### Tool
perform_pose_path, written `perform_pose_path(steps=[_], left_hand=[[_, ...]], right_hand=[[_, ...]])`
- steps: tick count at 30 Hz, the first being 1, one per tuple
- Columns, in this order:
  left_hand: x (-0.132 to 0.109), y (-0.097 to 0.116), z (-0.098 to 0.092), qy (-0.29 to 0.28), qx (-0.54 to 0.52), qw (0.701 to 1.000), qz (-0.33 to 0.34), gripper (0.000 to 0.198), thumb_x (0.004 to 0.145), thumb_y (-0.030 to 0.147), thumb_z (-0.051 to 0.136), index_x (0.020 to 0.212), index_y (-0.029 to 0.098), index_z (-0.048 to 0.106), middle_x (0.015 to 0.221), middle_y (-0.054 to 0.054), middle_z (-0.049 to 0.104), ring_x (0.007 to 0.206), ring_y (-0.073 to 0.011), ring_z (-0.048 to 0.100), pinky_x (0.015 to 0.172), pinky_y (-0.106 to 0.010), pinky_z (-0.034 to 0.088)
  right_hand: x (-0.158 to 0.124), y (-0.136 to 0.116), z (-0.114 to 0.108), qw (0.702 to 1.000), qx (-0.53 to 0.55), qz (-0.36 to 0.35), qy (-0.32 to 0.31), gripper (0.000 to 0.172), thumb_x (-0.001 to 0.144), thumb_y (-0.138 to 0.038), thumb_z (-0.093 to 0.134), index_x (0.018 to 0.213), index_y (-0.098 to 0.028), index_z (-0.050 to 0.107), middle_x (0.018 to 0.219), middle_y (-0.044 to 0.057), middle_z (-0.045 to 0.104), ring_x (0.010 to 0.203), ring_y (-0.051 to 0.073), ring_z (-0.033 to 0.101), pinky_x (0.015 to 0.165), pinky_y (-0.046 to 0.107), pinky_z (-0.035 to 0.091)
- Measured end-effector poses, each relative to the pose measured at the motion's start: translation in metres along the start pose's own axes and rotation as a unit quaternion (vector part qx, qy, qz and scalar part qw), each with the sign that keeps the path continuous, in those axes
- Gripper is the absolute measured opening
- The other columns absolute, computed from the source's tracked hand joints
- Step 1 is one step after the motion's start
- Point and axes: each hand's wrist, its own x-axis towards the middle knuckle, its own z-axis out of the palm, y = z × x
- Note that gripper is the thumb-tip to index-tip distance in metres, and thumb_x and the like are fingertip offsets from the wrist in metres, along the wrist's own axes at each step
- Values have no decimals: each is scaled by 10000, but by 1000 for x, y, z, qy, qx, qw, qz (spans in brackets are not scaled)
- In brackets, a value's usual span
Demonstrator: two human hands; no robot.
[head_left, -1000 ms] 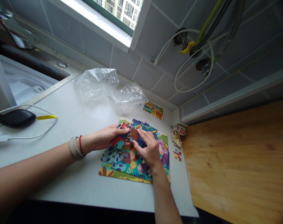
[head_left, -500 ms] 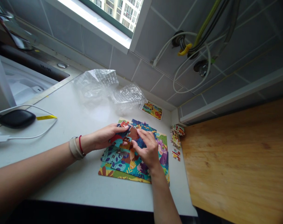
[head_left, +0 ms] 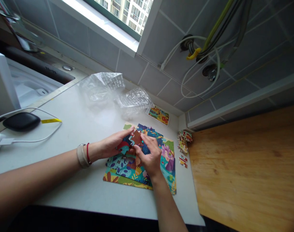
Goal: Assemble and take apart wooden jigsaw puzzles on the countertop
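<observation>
My left hand (head_left: pixel 112 145) grips a few joined or stacked jigsaw pieces (head_left: pixel 124 146) in dark blue, red and teal; whether they interlock I cannot tell. Between the thumb and fingers of my right hand (head_left: pixel 150 154) is a brown jigsaw piece (head_left: pixel 137 138), its edge against the pieces in the left. Both hands hover over a colourful jigsaw puzzle (head_left: pixel 129 172), assembled in overlapping layers on the white counter. Part of that puzzle is hidden beneath my hands.
Crumpled clear plastic bags (head_left: pixel 134 98) lie behind, beside a small picture card (head_left: pixel 158 115). Loose jigsaw pieces (head_left: pixel 183 146) sit in small piles at the right, next to a wooden board (head_left: pixel 246 161). A black oval device (head_left: pixel 21 121) with a white cable lies left, near the sink (head_left: pixel 52 69).
The brown piece and the pieces in my left hand have tilted, and their pale edges now show. Both hands stay close together over the puzzle. The view has shifted slightly.
</observation>
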Motion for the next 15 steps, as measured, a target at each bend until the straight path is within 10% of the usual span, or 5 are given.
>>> perform_pose_path(steps=[10, 15], left_hand=[[0, -2, 2, -2, -9, 1000, 25, 190, 893, 316, 782, 833, 164, 687, 794, -23, 660, 711, -152, 615, 629, -238, 488], [2, 0, 1, -1, -59, 992, 113, 291, 965, 354, 701, 756, 173, 611, 791, -12, 621, 768, -151, 627, 763, -251, 550]], right_hand=[[-2, -11, 5, 999, -25, 25, -33, 441, 956, -328, 743, 1385, -260, 666, 1408, 135, 653, 1281, 294, 618, 1085, 503, 545], [-4, -22, 9, 999, -12, 4, -37, 372, 880, -385, 833, 1200, -252, 698, 1134, 93, 675, 1117, 275, 671, 989, 449, 591]])
